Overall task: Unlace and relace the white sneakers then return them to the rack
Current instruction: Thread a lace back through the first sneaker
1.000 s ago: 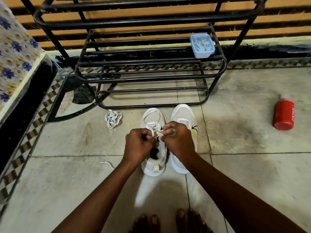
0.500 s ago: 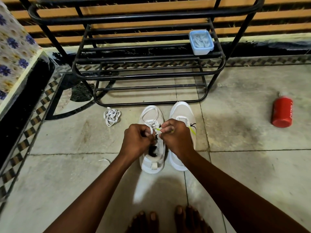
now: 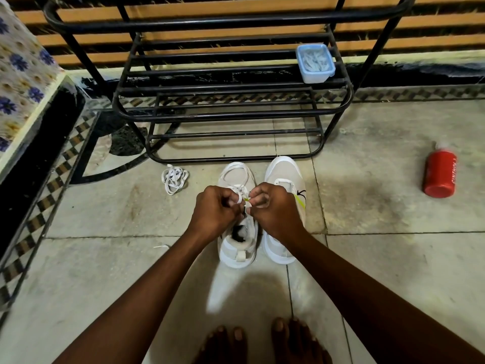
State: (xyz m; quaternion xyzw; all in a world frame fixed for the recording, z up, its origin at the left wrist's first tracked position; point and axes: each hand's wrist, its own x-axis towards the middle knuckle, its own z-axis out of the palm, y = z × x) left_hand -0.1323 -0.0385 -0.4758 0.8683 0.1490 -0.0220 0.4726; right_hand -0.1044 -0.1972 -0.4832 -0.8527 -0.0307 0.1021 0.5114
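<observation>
Two white sneakers (image 3: 284,179) stand side by side before the black rack (image 3: 231,82); a loose lace (image 3: 174,178) lies just left.

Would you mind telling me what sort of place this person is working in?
Most likely a home, perhaps an entryway or a bedroom corner. A black metal shoe rack stands on a tiled floor with a patterned border, and a floral-covered bed or bench sits at the left edge.

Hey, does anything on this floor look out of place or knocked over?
Yes. A red bottle lies on its side on the tiles, right of the shoe rack. A loose white shoelace sits bunched on the floor left of the sneakers, so one shoe is unlaced.
</observation>
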